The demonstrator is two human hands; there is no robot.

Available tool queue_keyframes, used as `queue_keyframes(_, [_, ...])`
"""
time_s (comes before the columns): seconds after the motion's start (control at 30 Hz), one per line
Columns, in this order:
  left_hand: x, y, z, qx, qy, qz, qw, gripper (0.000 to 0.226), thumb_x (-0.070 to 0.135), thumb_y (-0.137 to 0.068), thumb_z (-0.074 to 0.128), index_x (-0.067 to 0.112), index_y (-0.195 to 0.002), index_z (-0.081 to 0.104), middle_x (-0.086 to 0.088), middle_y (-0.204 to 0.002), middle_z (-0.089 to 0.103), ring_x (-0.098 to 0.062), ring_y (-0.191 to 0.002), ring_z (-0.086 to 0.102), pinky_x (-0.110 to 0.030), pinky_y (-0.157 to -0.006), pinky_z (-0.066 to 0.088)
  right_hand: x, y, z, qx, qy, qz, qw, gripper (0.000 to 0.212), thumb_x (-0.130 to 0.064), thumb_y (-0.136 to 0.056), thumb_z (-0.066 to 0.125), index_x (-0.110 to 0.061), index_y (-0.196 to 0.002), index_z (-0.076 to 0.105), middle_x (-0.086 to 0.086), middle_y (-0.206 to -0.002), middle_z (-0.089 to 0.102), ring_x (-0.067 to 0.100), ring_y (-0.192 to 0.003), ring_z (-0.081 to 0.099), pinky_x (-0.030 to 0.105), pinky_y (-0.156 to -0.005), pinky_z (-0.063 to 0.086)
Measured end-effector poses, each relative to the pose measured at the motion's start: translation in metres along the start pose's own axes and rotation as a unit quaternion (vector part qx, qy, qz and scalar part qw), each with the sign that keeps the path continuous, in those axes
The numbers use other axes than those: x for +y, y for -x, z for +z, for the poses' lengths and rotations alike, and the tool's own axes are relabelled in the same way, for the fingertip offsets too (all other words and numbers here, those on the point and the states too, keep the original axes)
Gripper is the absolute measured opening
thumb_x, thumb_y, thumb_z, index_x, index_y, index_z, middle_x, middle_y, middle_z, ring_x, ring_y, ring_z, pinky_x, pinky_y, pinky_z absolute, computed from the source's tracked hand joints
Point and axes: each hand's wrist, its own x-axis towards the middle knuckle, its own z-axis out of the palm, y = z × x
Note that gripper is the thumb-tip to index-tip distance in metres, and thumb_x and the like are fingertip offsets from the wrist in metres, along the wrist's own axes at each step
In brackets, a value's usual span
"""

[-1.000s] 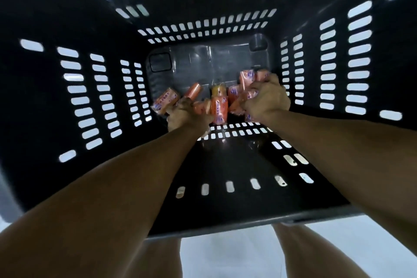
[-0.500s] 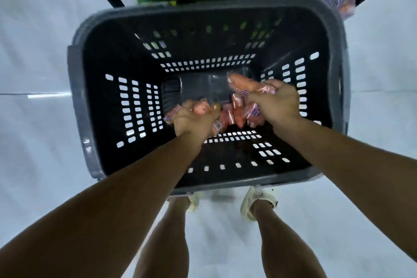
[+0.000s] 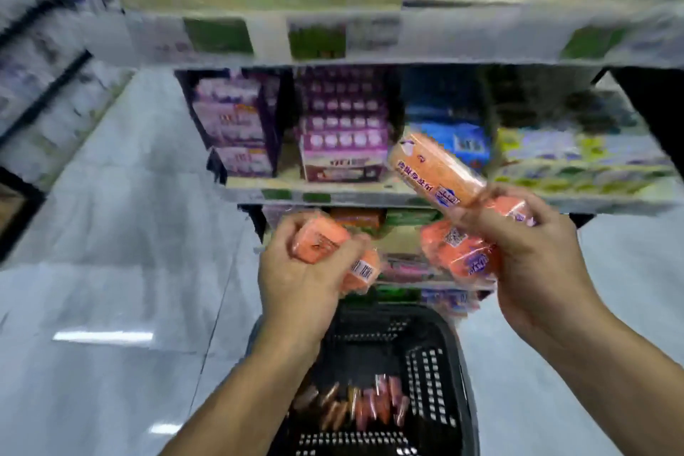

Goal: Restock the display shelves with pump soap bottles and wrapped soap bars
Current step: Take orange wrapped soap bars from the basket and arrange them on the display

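left hand [image 3: 296,289] grips orange wrapped soap bars [image 3: 318,242] | right hand [image 3: 533,255] clutches more | glossy film, barcodes

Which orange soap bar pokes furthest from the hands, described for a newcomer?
Find the middle tier of the pale display shelf, where blue packets sit right of purple cartons. In front of them the right hand holds a long orange plastic-wrapped soap bar, slanting up and left out of its grip. The other orange bars sit bunched together below it; only this one shows its full printed face.
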Motion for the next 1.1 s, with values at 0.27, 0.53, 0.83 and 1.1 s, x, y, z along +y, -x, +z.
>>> queue_keyframes(0.27, [0.217, -0.03, 0.013, -0.028, -0.065, 0.215, 0.974, 0.044, 0.052, -0.053, 0.083, 0.033, -0.084, 0.058, -0.004, -0.082, 0.069, -0.029, -0.073, 0.068, -0.051, -0.061, 0.058, -0.168, -0.029, 0.081, -0.016, 0.0, -0.095, 0.995, 0.026, -0.013, -0.052, 0.083, -0.022, -0.073, 0.072, 0.007, -0.072, 0.068, 0.026, -0.061, 0.065, 0.034, -0.052, 0.05])
queue_keyframes(0.53, [0.276, -0.059, 0.043, -0.035, -0.063, 0.231, 0.97, 0.035, 0.037, -0.066, 0.088, 0.031, -0.085, 0.059, 0.006, -0.074, 0.072, -0.014, -0.068, 0.072, -0.042, -0.063, 0.061, -0.221, -0.076, 0.111, 0.074, 0.067, -0.102, 0.99, 0.032, -0.018, -0.05, 0.086, -0.025, -0.078, 0.071, 0.004, -0.076, 0.074, 0.028, -0.066, 0.071, 0.031, -0.047, 0.052])
queue_keyframes(0.83, [0.269, -0.111, 0.08, 0.053, -0.189, 0.179, 0.964, 0.04, 0.045, -0.064, 0.083, 0.039, -0.092, 0.055, -0.002, -0.104, 0.057, -0.018, -0.09, 0.056, -0.027, -0.07, 0.049, -0.231, -0.149, 0.132, 0.087, 0.47, -0.16, 0.864, 0.027, -0.044, -0.058, 0.082, -0.026, -0.07, 0.065, -0.005, -0.073, 0.069, 0.017, -0.071, 0.065, 0.024, -0.058, 0.045])
queue_keyframes(1.1, [0.281, -0.138, 0.101, 0.085, -0.223, 0.152, 0.959, 0.043, 0.045, -0.086, 0.068, 0.033, -0.124, 0.051, -0.007, -0.125, 0.054, -0.025, -0.112, 0.046, -0.033, -0.088, 0.034, -0.229, -0.186, 0.149, 0.087, 0.411, -0.137, 0.897, 0.052, -0.065, -0.077, 0.068, -0.021, -0.106, 0.062, 0.004, -0.107, 0.068, 0.023, -0.095, 0.06, 0.032, -0.08, 0.048])
